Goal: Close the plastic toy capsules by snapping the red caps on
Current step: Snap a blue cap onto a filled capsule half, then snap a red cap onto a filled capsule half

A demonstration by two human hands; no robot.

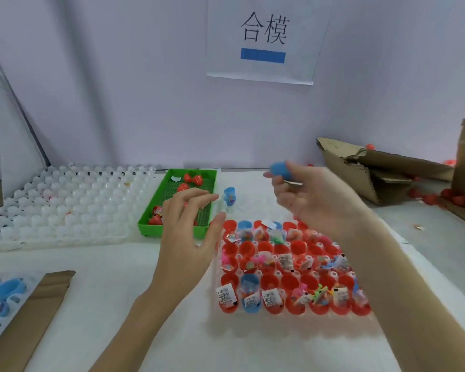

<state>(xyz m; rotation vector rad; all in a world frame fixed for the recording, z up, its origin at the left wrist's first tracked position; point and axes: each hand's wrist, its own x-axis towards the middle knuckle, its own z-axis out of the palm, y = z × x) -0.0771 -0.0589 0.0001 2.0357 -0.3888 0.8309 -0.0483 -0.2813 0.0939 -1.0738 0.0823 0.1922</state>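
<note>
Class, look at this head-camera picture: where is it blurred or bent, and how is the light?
Head view: the right hand holding the blue capsule is motion-smeared, as are the left hand fingers; straight wall panel edges at left bow from the wide-angle lens; the light is soft and even, with faint shadows.

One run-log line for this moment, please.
right hand: holds blue capsule | left hand: open over green tray | capsule tray: uncapped

Head-worn camera, looking forward and down, close over table (172, 331)
</note>
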